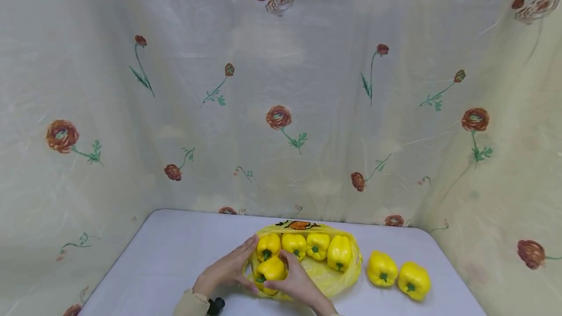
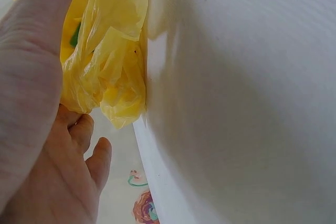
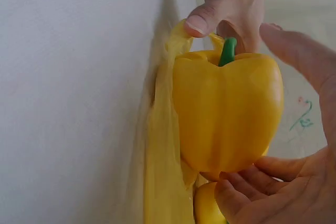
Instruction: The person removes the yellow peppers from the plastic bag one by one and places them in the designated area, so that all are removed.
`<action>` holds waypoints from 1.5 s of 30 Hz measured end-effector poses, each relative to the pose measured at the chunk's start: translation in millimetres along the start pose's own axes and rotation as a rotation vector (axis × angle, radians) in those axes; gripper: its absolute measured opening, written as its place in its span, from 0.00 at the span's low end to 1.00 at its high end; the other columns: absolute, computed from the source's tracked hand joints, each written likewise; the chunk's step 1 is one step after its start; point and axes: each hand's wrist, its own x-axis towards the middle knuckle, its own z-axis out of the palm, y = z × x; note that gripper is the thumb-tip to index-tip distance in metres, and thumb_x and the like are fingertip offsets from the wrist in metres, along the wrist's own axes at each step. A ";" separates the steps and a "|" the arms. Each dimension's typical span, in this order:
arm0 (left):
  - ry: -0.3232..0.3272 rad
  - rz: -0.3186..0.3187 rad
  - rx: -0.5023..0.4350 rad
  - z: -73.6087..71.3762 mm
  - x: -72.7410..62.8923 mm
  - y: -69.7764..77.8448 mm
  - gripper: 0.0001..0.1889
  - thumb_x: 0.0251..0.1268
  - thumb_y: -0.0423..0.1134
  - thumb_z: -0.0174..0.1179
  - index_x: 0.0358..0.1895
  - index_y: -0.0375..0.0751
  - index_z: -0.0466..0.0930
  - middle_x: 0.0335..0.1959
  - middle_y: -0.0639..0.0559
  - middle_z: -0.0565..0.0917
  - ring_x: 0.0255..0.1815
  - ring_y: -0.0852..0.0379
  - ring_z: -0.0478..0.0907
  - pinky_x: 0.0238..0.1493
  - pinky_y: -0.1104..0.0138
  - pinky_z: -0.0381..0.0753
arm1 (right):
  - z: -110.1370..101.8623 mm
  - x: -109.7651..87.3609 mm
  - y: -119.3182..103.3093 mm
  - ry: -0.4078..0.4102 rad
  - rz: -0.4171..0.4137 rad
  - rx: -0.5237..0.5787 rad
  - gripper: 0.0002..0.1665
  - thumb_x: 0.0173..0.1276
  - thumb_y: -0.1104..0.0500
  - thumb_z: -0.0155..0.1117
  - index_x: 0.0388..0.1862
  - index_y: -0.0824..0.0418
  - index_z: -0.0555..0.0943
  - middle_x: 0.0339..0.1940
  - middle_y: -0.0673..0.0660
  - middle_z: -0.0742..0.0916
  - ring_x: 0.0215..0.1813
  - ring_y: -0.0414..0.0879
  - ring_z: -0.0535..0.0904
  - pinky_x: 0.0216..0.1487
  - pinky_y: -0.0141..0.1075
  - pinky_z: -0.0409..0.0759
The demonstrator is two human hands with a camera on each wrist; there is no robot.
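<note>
the right hand (image 1: 299, 284) has its thumb and fingers set apart around a yellow pepper (image 1: 270, 268), the fingers touching its lower end; the wrist view does not settle whether the thumb presses it. the left hand (image 1: 228, 268) holds the near left edge of the thin yellow bag (image 1: 331, 282), thumb at the rim, fingers along the outside, with a wide gap between them. the held pepper sits at the bag's left end, between the two hands, green stem toward the left thumb. beyond it, along the far side inside the bag, four more peppers (image 1: 318, 246) stand in a row. right of the bag, two loose peppers (image 1: 413, 280) lie side by side on the white desk (image 1: 167, 257). behind the desk hangs a flowered cloth (image 1: 325, 126).
</note>
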 end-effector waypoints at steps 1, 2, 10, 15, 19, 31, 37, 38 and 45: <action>0.001 -0.001 -0.002 0.1 -0.1 0.3 0.68 0.37 0.69 0.68 0.78 0.43 0.38 0.80 0.46 0.42 0.80 0.46 0.45 0.76 0.47 0.53 | 0.7 0.2 0.3 0.003 0.005 0.002 0.61 0.51 0.40 0.76 0.72 0.70 0.57 0.72 0.72 0.66 0.72 0.65 0.63 0.70 0.62 0.63; 0.001 -0.002 -0.003 -0.1 -0.4 0.6 0.68 0.37 0.69 0.68 0.78 0.43 0.38 0.80 0.46 0.42 0.80 0.46 0.46 0.76 0.47 0.53 | 1.3 0.5 0.8 0.006 0.010 0.006 0.61 0.50 0.40 0.76 0.72 0.70 0.57 0.72 0.72 0.65 0.72 0.65 0.63 0.70 0.62 0.63; 0.006 0.007 -0.002 -0.6 -1.8 0.4 0.68 0.36 0.69 0.68 0.78 0.42 0.38 0.80 0.45 0.42 0.79 0.45 0.46 0.76 0.47 0.54 | 5.6 2.5 6.6 -0.009 0.034 -0.030 0.60 0.49 0.41 0.77 0.70 0.71 0.59 0.70 0.73 0.67 0.70 0.65 0.65 0.69 0.64 0.63; 0.000 0.006 -0.005 0.8 -2.4 -0.3 0.68 0.36 0.69 0.69 0.78 0.41 0.39 0.80 0.45 0.42 0.79 0.45 0.46 0.76 0.47 0.54 | 8.9 1.5 9.0 -0.010 0.047 -0.030 0.59 0.49 0.42 0.78 0.69 0.72 0.60 0.69 0.74 0.68 0.69 0.65 0.66 0.68 0.64 0.63; 0.004 0.007 -0.004 1.2 -2.6 -0.2 0.68 0.36 0.68 0.69 0.78 0.41 0.39 0.80 0.45 0.43 0.79 0.46 0.46 0.76 0.47 0.54 | 10.2 1.4 8.2 0.006 0.053 -0.025 0.59 0.48 0.43 0.78 0.69 0.71 0.61 0.68 0.73 0.70 0.67 0.64 0.68 0.67 0.64 0.64; -0.009 -0.008 -0.029 -0.9 -1.3 1.6 0.67 0.37 0.67 0.70 0.78 0.42 0.38 0.80 0.46 0.42 0.80 0.46 0.45 0.76 0.47 0.53 | 6.8 3.5 8.6 0.000 0.085 -0.010 0.56 0.49 0.44 0.78 0.69 0.70 0.62 0.67 0.71 0.71 0.66 0.62 0.70 0.65 0.64 0.67; -0.003 0.001 -0.017 -0.9 -2.2 1.9 0.67 0.38 0.67 0.69 0.78 0.41 0.39 0.80 0.46 0.42 0.79 0.45 0.46 0.75 0.46 0.54 | 3.7 4.4 11.2 -0.012 0.067 -0.010 0.56 0.49 0.45 0.78 0.69 0.69 0.62 0.67 0.70 0.71 0.66 0.62 0.70 0.66 0.63 0.68; -0.002 0.001 -0.016 -0.8 -2.2 1.8 0.67 0.38 0.67 0.69 0.78 0.41 0.38 0.80 0.46 0.42 0.79 0.45 0.46 0.75 0.46 0.54 | 3.0 4.3 11.6 -0.013 0.064 -0.011 0.56 0.48 0.45 0.78 0.69 0.69 0.62 0.67 0.70 0.72 0.65 0.62 0.71 0.65 0.62 0.68; -0.006 0.009 -0.006 -1.1 -1.9 1.3 0.67 0.38 0.67 0.69 0.78 0.42 0.38 0.80 0.46 0.42 0.80 0.46 0.45 0.76 0.47 0.54 | -4.4 1.8 9.9 -0.016 0.070 -0.024 0.53 0.49 0.46 0.78 0.67 0.66 0.64 0.65 0.67 0.74 0.63 0.59 0.73 0.64 0.61 0.71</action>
